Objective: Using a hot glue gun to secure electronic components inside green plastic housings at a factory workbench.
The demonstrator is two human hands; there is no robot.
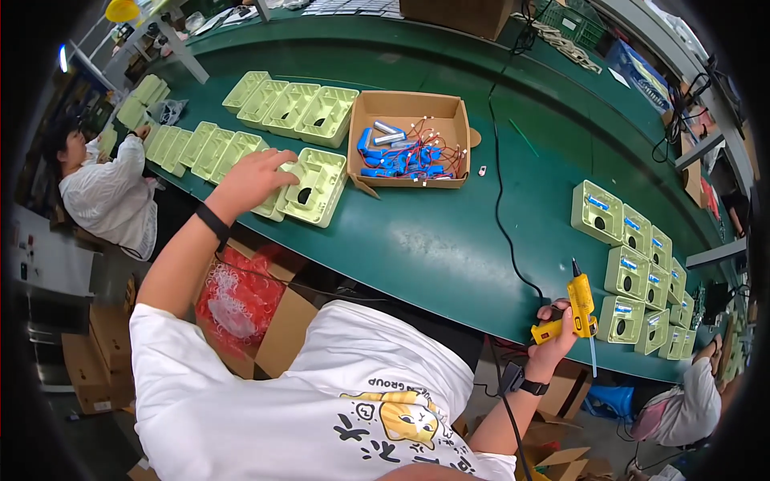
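Observation:
My right hand [555,330] holds a yellow hot glue gun [581,305] by its handle, its dark nozzle pointing up and a glue stick hanging from its rear. Bent over the row of light green plastic housings at the table's near edge, my left hand [255,180] has its fingers at the left rim of one housing [325,210], which has a black round spot inside. Another housing [271,210] is partly hidden under that hand. Beyond them, an open cardboard box [409,104] contains several blue battery packs [409,164] with red and black wires.
More housings [293,108] stand in rows at left. At right, several housings [626,272] hold blue battery packs. A black cable [499,192] crosses the green table [433,248]. Co-workers sit at left [112,192] and right [682,401]. Cartons stand below the near edge.

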